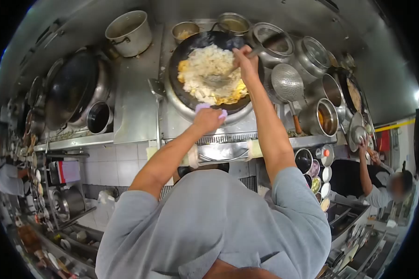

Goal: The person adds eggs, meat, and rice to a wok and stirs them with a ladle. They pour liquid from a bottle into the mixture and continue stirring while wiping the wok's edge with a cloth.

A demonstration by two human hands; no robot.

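Note:
A large black wok [176,88] sits on the burner, filled with white rice [212,58] and patches of yellow egg [235,95]. My left hand [208,119] is closed over a folded purple cloth [202,107] at the wok's near rim. Above the far right side of the wok, my right hand [246,63] grips a long-handled ladle [230,71]. Its head, smeared by motion, is down in the rice, while the dark handle slants up to the right.
A wok spatula [157,88] lies left of the wok. To the right are a perforated skimmer [287,83], lidded pots [272,39] and a pot of orange-brown liquid [329,120]. A dented pot [129,33] stands back left. Another person [381,190] works at far right.

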